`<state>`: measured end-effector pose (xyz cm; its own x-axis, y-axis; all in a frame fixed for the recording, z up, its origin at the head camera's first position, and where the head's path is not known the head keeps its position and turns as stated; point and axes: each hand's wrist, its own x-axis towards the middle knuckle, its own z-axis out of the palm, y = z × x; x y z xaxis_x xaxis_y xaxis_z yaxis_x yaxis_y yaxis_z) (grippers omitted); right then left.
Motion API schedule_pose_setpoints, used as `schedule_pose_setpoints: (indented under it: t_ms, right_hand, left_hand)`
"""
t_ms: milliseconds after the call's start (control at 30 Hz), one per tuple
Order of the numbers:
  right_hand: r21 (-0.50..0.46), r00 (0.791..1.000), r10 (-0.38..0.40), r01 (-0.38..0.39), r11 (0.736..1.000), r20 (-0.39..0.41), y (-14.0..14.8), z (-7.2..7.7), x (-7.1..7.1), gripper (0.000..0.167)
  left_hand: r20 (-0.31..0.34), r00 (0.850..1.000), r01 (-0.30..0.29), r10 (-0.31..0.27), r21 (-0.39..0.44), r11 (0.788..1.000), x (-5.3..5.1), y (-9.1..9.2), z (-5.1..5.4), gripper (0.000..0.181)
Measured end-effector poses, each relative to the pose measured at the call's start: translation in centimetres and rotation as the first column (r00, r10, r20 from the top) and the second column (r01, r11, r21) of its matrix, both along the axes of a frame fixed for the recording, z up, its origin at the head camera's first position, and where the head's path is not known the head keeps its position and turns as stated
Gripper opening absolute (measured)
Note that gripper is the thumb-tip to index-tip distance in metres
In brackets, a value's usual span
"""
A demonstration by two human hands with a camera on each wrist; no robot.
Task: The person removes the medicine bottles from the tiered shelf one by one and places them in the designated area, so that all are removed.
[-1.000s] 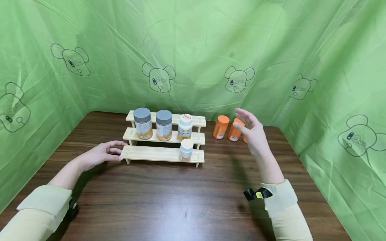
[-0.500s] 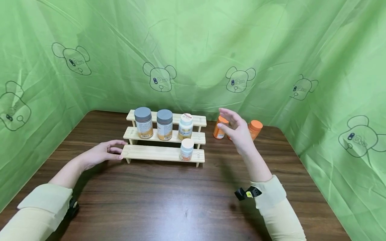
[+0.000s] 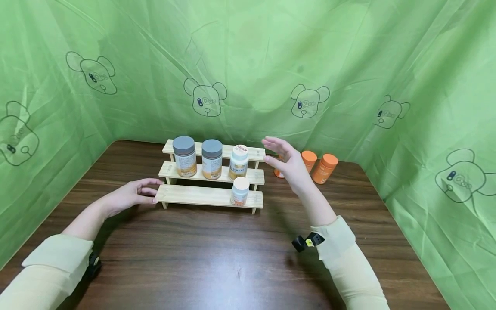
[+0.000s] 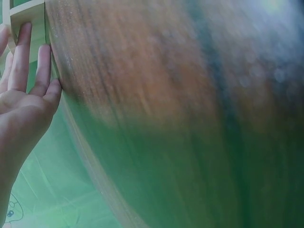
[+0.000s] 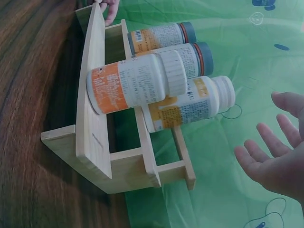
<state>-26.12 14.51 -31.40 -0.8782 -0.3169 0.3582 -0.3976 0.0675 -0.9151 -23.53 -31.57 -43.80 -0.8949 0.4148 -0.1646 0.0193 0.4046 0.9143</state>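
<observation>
Left hand [image 3: 131,199]: fingers loose, touching the wooden rack [image 3: 193,194].
Right hand [image 3: 289,165]: thumb and fingers apart, near orange bottles [image 3: 324,170].

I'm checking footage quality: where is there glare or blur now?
Head: pale glare on the table, lower middle; left wrist: tabletop blurred, brightest at upper right; right wrist: wooden rack fairly clear, fine print on the front bottle unreadable.

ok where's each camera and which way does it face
Head: worn there, looking forward and down at rack, bottles and table; left grip, right grip, sleeves show.
Left wrist: worn there, facing table and rack's end; left grip at left edge.
Right wrist: worn there, facing rack and its bottles; right grip at right edge, part of left grip up top.
Head and right wrist share the rack's four bottles.
</observation>
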Motion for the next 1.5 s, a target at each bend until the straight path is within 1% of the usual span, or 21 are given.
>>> schedule_pose_setpoints:
  t_ms: [167, 333, 400, 567, 667, 867, 1033, 1233, 1500]
  right_hand:
    - [0.017, 0.998, 0.042, -0.043, 0.999, 0.044, -0.7, -0.4, -0.6, 0.052]
    - [0.058, 0.996, 0.044, -0.048, 0.997, 0.077, -1.4, -0.9, -1.4, 0.051]
    - [0.059, 0.995, 0.042, -0.048, 0.997, 0.089, -1.7, -1.1, -1.6, 0.05]
    - [0.054, 0.992, 0.046, -0.052, 0.997, 0.114, -2.5, -1.5, -1.9, 0.05]
    - [0.051, 0.992, 0.054, -0.06, 0.997, 0.112, -3.1, -1.9, -2.2, 0.049]
    - [0.044, 0.991, 0.055, -0.061, 0.997, 0.12, -4.1, -2.5, -2.6, 0.049]
    - [0.038, 0.992, 0.041, -0.045, 0.998, 0.119, -4.6, -3.0, -2.9, 0.048]
    - [0.038, 0.993, 0.006, -0.011, 0.999, 0.115, -5.0, -3.1, -2.9, 0.045]
    - [0.048, 0.994, -0.002, -0.004, 0.999, 0.107, -5.5, -3.0, -3.3, 0.038]
  left_hand:
    - [0.007, 1.0, -0.004, 0.004, -0.011, 1.0, -0.1, 0.2, 0.1, 0.067]
    - [0.009, 1.0, 0.002, -0.002, 0.012, 1.0, 0.0, 0.4, 0.6, 0.066]
    - [0.009, 1.0, 0.006, -0.006, 0.022, 1.0, 0.0, 0.4, 0.8, 0.066]
    - [0.005, 1.0, 0.003, -0.003, 0.006, 1.0, -0.1, 0.5, 0.9, 0.067]
    - [0.002, 1.0, 0.004, -0.004, -0.005, 1.0, -0.1, 0.4, 0.9, 0.067]
    - [-0.005, 1.0, 0.014, -0.014, 0.006, 1.0, -0.2, 0.2, 0.5, 0.065]
    - [0.014, 1.0, 0.005, -0.005, 0.007, 1.0, -0.1, 0.2, 0.1, 0.066]
    - [0.006, 1.0, 0.012, -0.012, 0.012, 1.0, -0.2, 0.2, 0.1, 0.066]
    - [0.004, 1.0, 0.014, -0.014, 0.028, 1.0, 0.1, 0.1, 0.2, 0.066]
